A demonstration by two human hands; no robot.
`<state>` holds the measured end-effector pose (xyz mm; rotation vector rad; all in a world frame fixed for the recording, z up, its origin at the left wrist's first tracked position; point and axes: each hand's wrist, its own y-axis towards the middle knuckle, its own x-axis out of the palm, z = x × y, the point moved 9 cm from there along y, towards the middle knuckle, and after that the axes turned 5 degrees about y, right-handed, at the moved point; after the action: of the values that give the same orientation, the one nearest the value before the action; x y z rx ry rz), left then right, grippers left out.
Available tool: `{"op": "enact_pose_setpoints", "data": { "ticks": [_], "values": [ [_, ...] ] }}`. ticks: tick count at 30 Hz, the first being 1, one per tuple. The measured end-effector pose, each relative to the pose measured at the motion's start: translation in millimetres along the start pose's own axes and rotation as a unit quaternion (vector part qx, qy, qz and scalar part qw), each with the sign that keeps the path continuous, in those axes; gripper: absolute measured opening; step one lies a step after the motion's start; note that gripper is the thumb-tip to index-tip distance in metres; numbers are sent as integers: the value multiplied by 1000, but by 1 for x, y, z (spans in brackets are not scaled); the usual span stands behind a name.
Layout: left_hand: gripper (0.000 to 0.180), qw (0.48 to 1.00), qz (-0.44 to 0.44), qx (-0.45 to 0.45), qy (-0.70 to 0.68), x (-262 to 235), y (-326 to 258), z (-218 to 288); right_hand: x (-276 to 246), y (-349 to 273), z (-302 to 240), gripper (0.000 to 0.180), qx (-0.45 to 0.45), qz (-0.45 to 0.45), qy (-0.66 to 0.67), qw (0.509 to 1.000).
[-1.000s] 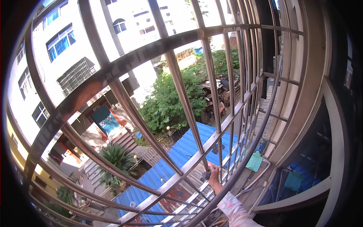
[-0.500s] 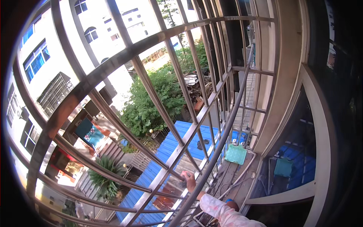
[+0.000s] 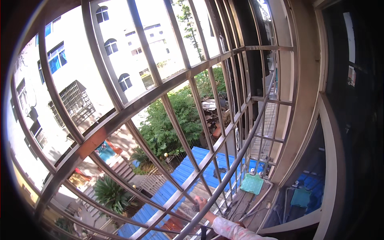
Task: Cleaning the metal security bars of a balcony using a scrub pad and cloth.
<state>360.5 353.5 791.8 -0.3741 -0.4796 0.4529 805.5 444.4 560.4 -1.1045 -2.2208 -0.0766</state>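
Observation:
My right hand [image 3: 202,203] reaches out past a dark curved pipe [image 3: 240,154] to the lower part of the metal window grille [image 3: 174,72]. Its fingers are closed at one of the slanting bars, just below the pale lower cross rail [image 3: 204,162]. A small grey, mesh-like wad [image 3: 195,207] shows under the fingers against the bar; its exact kind is hard to make out. A pale sleeve with pinkish patches [image 3: 234,229] covers the forearm, which comes in from the lower edge. My left hand is out of view.
A green plastic tray [image 3: 252,183] lies on the ledge by white piping [image 3: 259,206]. To the right, an open window sash [image 3: 334,160] reflects the tray. Beyond the bars are a blue corrugated roof [image 3: 180,176], trees [image 3: 170,120] and a white building [image 3: 116,68].
The view has tilted up, so the grille, roof and hand sit lower in the picture. My right hand stays closed at about the same bar. A brown rounded thing beside the sleeve has left view.

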Motion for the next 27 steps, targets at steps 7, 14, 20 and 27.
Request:
{"op": "enact_pose_setpoints", "data": {
  "ticks": [7, 14, 20, 27],
  "values": [
    [34, 997, -64, 33, 3, -25, 33, 5, -46, 50, 48, 30, -49, 23, -81, 995],
    [39, 999, -37, -23, 19, -72, 64, -10, -127, 53, 68, 36, 112, 85, 163, 977],
    [35, 993, 116, -3, 18, -79, 36, -18, -300, 73, -68, 42, 115, 46, -677, 726],
    [30, 957, 170, 181, 147, 53, -61, 44, -188, 22, -505, 38, -331, 361, -547, 679]
  ]
}}
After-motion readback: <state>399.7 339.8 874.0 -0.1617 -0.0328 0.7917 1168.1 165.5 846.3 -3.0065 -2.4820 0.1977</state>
